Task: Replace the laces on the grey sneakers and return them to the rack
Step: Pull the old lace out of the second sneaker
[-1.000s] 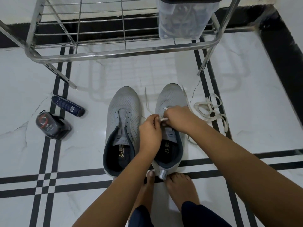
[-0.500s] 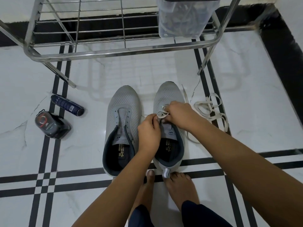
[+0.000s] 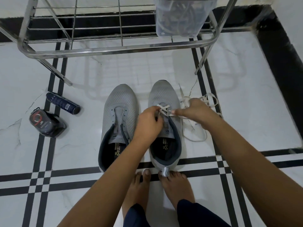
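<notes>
Grey sneakers [image 3: 120, 104] stand side by side on the tiled floor [image 3: 246, 99], heels at the person's toes. Open tile lies between them and the rack [image 3: 114, 50] rail. The left hand [image 3: 148, 122] and right hand [image 3: 195, 110] each pinch the white lace [image 3: 164, 106] (threaded through the right shoe).

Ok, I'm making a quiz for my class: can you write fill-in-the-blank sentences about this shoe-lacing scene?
The left hand and the right hand both pinch a lace whose colour is ____. The unlaced sneaker sits on the ____ side of the sneaker being laced. The dark blue can lies on the ____, not on the rack.
Missing words: white; left; floor.
</notes>
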A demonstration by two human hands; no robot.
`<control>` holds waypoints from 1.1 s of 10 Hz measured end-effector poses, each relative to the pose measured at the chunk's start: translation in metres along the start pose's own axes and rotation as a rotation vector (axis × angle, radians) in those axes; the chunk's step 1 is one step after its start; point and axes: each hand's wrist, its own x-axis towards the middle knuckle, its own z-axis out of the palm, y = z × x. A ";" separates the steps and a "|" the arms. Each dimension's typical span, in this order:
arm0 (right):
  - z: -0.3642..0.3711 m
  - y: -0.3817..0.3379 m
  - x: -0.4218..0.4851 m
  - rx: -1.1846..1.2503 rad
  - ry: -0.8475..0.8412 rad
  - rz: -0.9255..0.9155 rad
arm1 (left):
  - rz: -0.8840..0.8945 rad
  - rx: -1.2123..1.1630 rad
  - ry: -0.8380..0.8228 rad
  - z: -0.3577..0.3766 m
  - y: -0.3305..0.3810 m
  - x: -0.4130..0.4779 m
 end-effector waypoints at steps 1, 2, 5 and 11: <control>0.018 -0.007 -0.007 -0.194 0.062 -0.078 | 0.161 0.320 -0.210 0.001 0.002 0.028; 0.030 -0.009 -0.004 -0.432 0.121 -0.130 | 0.213 0.520 -0.311 0.005 0.008 0.042; 0.036 0.021 0.015 0.066 0.174 -0.053 | -0.545 -0.830 0.240 -0.002 -0.004 0.027; 0.033 0.020 0.001 -0.139 0.283 -0.143 | -0.136 -0.462 -0.113 -0.025 0.015 0.033</control>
